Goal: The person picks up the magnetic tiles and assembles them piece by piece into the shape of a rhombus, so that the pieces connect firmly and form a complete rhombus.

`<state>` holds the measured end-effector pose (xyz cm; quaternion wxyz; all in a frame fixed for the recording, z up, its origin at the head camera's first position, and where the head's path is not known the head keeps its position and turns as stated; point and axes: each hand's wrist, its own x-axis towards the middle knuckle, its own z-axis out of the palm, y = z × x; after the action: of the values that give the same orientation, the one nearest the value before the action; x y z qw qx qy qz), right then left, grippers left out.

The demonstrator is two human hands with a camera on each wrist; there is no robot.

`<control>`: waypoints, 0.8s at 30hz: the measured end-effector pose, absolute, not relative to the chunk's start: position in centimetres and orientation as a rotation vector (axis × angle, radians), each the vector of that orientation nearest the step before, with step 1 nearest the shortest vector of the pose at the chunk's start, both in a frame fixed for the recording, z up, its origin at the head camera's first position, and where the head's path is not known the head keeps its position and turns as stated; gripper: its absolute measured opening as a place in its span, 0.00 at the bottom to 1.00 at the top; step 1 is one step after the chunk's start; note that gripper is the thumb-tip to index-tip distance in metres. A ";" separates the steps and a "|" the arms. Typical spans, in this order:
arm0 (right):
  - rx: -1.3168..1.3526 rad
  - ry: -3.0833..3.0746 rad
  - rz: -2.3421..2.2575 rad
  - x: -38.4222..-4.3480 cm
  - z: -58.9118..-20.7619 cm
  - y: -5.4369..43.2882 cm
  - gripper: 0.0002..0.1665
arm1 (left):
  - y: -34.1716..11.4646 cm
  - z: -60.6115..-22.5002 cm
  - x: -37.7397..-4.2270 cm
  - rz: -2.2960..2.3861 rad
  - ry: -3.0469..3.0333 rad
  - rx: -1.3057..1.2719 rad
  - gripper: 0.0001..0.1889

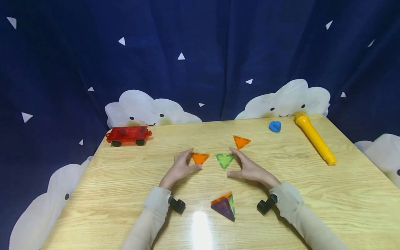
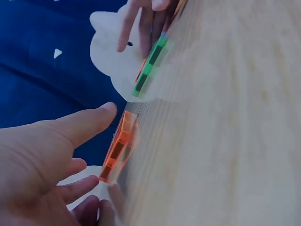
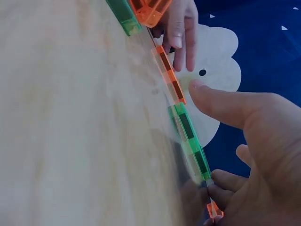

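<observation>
Two triangular magnetic tiles lie flat between the hands, an orange tile (image 1: 200, 158) on the left and a green tile (image 1: 224, 161) on the right. My left hand (image 1: 181, 167) is beside the orange tile, thumb and fingers spread around its left side; in the left wrist view, fingertips are at one end of the orange tile (image 2: 118, 147). The right hand (image 1: 250, 167) has its fingertips by the green tile's right corner, its thumb apart from the tile. Closer to the body stands a small pyramid (image 1: 224, 207) of purple, orange and green tiles.
Another orange triangle (image 1: 241, 142) lies beyond the right hand. A red toy car base (image 1: 128, 135) stands at the back left. At the back right are a blue toy duck (image 1: 275, 126) and a yellow toy microphone (image 1: 315, 139). A dark blue curtain (image 1: 200, 69) hangs behind the table.
</observation>
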<state>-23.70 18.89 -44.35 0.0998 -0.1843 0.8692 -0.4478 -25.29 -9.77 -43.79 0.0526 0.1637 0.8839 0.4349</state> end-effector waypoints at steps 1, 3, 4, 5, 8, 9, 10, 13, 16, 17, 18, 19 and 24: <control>-0.552 2.564 -1.335 -23.9 -44.4 18.8 0.58 | -9.7 -43.9 -25.4 1.299 2.691 0.485 0.41; -0.571 2.555 -1.350 -24.2 -44.5 18.7 0.57 | -9.6 -44.0 -25.6 1.287 2.675 0.431 0.44; -0.580 2.550 -1.357 -24.3 -44.5 18.6 0.57 | -9.5 -44.1 -25.7 1.280 2.673 0.413 0.45; -0.581 2.545 -1.364 -24.4 -44.4 18.5 0.57 | -9.5 -44.1 -25.8 1.276 2.672 0.395 0.46; -0.583 2.553 -1.350 -24.7 -44.5 18.2 0.56 | -9.4 -44.3 -25.9 1.257 2.692 0.373 0.46; -0.581 2.568 -1.333 -24.7 -44.5 18.1 0.55 | -9.4 -44.3 -26.0 1.246 2.704 0.375 0.46; -0.579 2.586 -1.315 -24.7 -44.5 18.0 0.55 | -9.4 -44.3 -26.0 1.241 2.710 0.372 0.46; -0.594 2.659 -1.244 -24.8 -44.6 17.6 0.54 | -9.3 -44.2 -26.0 1.219 2.728 0.348 0.45; -0.639 2.738 -1.178 -24.8 -44.6 17.2 0.52 | -9.1 -44.1 -26.0 1.202 2.726 0.321 0.45; -0.655 2.757 -1.160 -24.7 -44.6 17.1 0.51 | -9.1 -44.0 -26.0 1.198 2.726 0.315 0.45; -0.666 2.771 -1.142 -24.7 -44.6 17.0 0.51 | -9.1 -44.0 -25.9 1.194 2.725 0.311 0.46; -0.674 2.782 -1.127 -24.7 -44.6 17.0 0.50 | -9.1 -44.0 -25.9 1.191 2.725 0.309 0.46; -0.593 2.761 -1.126 -24.8 -44.5 16.9 0.47 | -9.0 -44.0 -26.0 1.190 2.730 0.296 0.43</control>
<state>-24.75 16.91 -44.50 0.0507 -0.1948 0.9071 -0.3698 -25.96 -8.99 -43.96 0.0746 0.0985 0.9097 0.3965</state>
